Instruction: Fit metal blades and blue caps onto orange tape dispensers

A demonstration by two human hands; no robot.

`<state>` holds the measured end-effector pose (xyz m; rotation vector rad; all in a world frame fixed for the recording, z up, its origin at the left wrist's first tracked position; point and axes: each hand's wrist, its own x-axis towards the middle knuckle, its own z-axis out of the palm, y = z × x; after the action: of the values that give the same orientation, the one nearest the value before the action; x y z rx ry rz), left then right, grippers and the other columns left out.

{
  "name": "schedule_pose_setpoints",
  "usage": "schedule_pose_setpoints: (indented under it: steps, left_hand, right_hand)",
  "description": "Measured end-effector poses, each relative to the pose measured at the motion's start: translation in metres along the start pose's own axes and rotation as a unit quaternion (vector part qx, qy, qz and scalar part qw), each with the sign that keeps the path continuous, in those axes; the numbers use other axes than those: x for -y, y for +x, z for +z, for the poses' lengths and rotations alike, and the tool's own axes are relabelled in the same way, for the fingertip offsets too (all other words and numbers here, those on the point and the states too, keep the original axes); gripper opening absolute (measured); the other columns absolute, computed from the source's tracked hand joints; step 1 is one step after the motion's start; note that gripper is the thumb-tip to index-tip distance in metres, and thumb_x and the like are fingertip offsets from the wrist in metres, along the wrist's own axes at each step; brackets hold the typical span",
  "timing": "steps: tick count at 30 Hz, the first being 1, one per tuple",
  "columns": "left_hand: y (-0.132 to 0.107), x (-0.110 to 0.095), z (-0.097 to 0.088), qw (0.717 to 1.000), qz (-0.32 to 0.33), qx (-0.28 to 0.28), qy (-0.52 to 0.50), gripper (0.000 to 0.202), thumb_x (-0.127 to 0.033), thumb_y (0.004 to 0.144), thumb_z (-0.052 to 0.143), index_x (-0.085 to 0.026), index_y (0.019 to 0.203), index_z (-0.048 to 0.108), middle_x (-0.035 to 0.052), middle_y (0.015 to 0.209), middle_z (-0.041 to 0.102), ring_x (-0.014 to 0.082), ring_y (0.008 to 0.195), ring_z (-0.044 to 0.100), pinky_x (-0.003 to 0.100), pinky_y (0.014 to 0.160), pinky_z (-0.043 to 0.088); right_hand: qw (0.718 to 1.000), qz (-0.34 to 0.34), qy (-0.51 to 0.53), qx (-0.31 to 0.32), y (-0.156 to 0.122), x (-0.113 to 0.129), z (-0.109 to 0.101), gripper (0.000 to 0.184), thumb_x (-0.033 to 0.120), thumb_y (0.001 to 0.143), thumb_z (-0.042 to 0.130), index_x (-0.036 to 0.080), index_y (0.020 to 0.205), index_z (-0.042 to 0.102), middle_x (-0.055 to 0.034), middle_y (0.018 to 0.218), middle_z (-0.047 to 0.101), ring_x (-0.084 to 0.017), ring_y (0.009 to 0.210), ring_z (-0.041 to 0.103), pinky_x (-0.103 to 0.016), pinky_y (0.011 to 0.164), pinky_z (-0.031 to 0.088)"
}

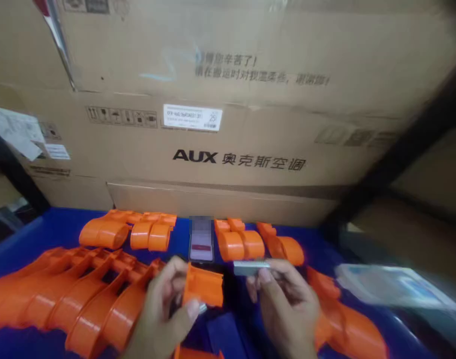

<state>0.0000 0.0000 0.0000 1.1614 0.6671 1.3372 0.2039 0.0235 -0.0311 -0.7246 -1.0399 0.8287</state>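
Observation:
My left hand (168, 309) is closed on an orange plastic part (205, 285), a flat-faced piece with raised edges, held up above the table. A small shiny bit (202, 308) shows beside the left thumb; I cannot make out what it is. Level with that part, my right hand (286, 304) pinches a short flat grey metal strip (250, 268) between thumb and fingers. A gap separates the strip from the orange part. Another orange piece (198, 353) shows at the bottom edge, mostly cut off.
Several curved orange parts (82, 309) lie in rows on the blue surface (181, 227), with more at the right (355, 324). A phone (201, 244) stands at the back. Behind rises a large cardboard box (228, 174). A dark post (392, 119) slants at right, near a clear plastic package (392, 284).

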Motion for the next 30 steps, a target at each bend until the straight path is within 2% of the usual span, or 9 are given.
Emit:
schedule_pose_setpoints:
  steps: [7,13,17,21,26,30]
  left_hand:
    - [0.001,0.005,0.001,1.0,-0.003,-0.003,0.004,0.032,-0.048,0.084,0.075,-0.02,0.099,0.066,-0.0024,0.07,0.06,0.0097,0.061,0.043,0.019,0.059,0.036]
    - [0.004,0.008,0.002,0.999,-0.019,-0.046,-0.015,0.036,-0.05,0.078,0.08,-0.02,0.097,0.07,-0.0014,0.066,0.061,0.0123,0.06,0.051,0.022,0.063,0.047]
    - [0.008,0.017,-0.006,0.997,-0.041,-0.063,0.009,0.042,-0.051,0.079,0.077,-0.018,0.104,0.071,0.001,0.063,0.064,0.014,0.056,0.054,0.023,0.056,0.045]
    - [0.011,0.018,-0.009,0.994,-0.046,-0.088,0.039,0.04,-0.049,0.08,0.075,-0.018,0.106,0.072,0.0039,0.067,0.07,0.018,0.064,0.059,0.025,0.059,0.046]
    - [0.011,0.009,-0.001,0.992,-0.068,-0.098,0.043,0.036,-0.044,0.082,0.074,-0.019,0.107,0.073,0.0055,0.075,0.073,0.0195,0.072,0.062,0.026,0.066,0.048]
    - [0.011,0.009,-0.001,0.993,-0.067,-0.089,0.038,0.038,-0.046,0.081,0.074,-0.018,0.107,0.074,0.0044,0.069,0.071,0.0196,0.068,0.062,0.027,0.066,0.048]
  right_hand:
    - [0.999,0.017,-0.009,0.042,-0.007,0.008,0.01,0.011,0.026,0.092,0.073,0.021,0.084,0.068,-0.0009,0.067,0.071,-0.01,0.05,0.058,-0.019,0.045,0.046]
    - [0.998,0.044,0.014,0.047,-0.005,0.01,0.013,0.012,0.027,0.09,0.074,0.021,0.082,0.068,-0.0015,0.07,0.073,-0.011,0.05,0.061,-0.021,0.048,0.049]
    - [0.995,0.069,-0.005,0.069,0.001,0.01,0.017,0.01,0.03,0.091,0.072,0.02,0.088,0.071,-0.0033,0.071,0.074,-0.012,0.05,0.061,-0.022,0.049,0.051]
    - [0.993,0.092,-0.05,0.062,0.005,0.017,0.023,0.014,0.033,0.09,0.072,0.019,0.087,0.073,-0.0048,0.072,0.074,-0.013,0.053,0.06,-0.022,0.048,0.05]
    - [0.992,0.083,-0.087,0.043,0.008,0.019,0.024,0.016,0.035,0.089,0.072,0.019,0.086,0.072,-0.0039,0.071,0.073,-0.013,0.054,0.058,-0.022,0.051,0.05]
    - [0.991,0.063,-0.104,0.056,0.011,0.015,0.021,0.019,0.038,0.089,0.071,0.02,0.084,0.072,-0.0027,0.07,0.072,-0.011,0.053,0.056,-0.02,0.05,0.048]
